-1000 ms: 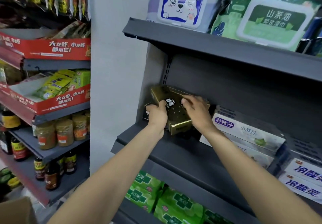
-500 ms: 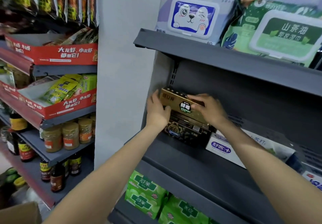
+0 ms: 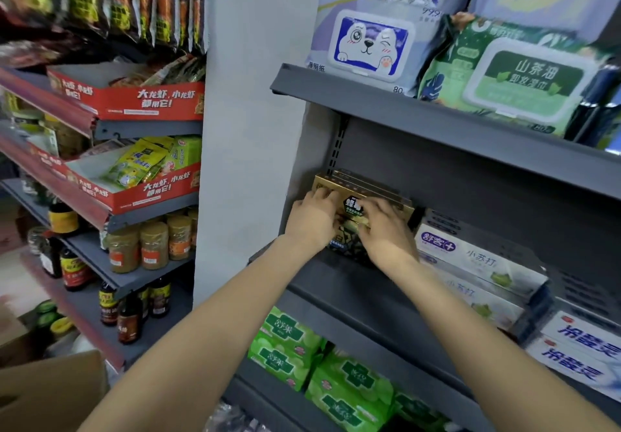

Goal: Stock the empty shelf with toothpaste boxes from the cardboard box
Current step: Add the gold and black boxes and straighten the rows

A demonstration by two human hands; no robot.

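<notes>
Gold toothpaste box (image 3: 366, 193) sits atop dark box (image 3: 349, 243) at far left end of grey shelf (image 3: 336, 283), against back panel. Left hand (image 3: 311, 219) holds its left end, fingers curled over top front edge; right hand (image 3: 383, 226) grips front face, fingers bent (tips partly hidden). White toothpaste boxes (image 3: 477, 260) just beside, right. Judgement: square gold box flush with box beneath, label forward, push back evenly with both hands before release. Cardboard box (image 3: 50, 394) low left.
</notes>
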